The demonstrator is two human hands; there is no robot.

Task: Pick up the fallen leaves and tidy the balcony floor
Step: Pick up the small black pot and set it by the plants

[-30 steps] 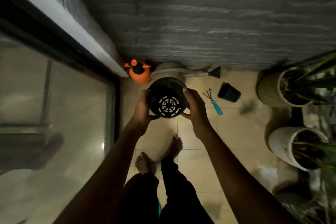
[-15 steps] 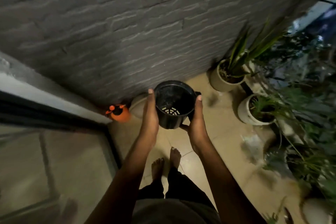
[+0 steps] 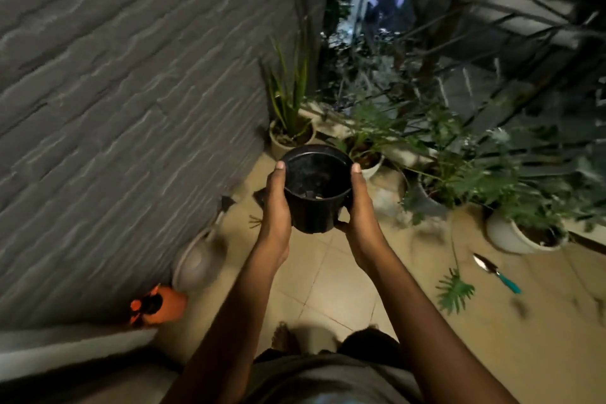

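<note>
I hold a black plastic pot (image 3: 314,203) upright in front of me, above the tiled balcony floor (image 3: 331,292). My left hand (image 3: 277,207) presses its left side and my right hand (image 3: 359,210) its right side, thumbs at the rim. A few small bits lie in the bottom of the pot. A green leaf (image 3: 454,292) lies on the tiles to the right. A small dark leaf (image 3: 519,308) lies further right.
A grey textured wall (image 3: 131,108) runs along the left. At its foot stand an orange sprayer (image 3: 157,305) and a grey watering can (image 3: 200,262). Several potted plants (image 3: 521,233) line the far and right side. A trowel (image 3: 495,272) with a teal handle lies on the tiles.
My view has swung to the right, away from the glass door and toward the plants. The pot has turned from bottom-facing to upright, still held between both hands.
</note>
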